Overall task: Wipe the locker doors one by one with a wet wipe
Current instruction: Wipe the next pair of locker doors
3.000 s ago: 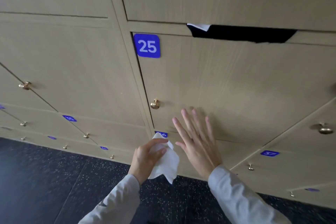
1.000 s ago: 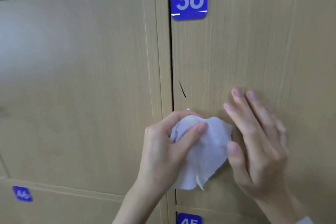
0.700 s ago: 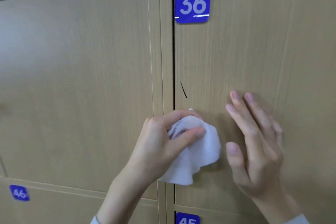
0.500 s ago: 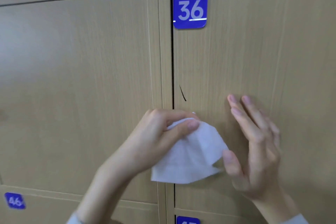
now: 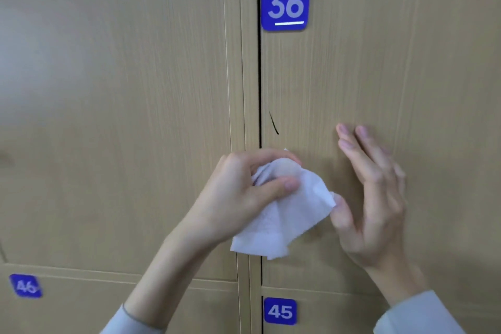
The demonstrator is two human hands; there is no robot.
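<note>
A light wooden locker door carries a blue plate numbered 36 at its top left corner. A short dark mark shows near the door's left edge. My left hand grips a crumpled white wet wipe in front of the door's left edge, just below that mark. My right hand lies with straight fingers against the door to the right of the wipe; its thumb touches the wipe's right corner.
Another wooden locker door fills the left side. Below are doors with blue plates 46 and 45. A vertical frame strip separates the two columns.
Three seconds ago I was further back by door 25; the view has closed in on door 36. Over the last second the wipe hangs further down from my left hand, and my right thumb touches its corner.
</note>
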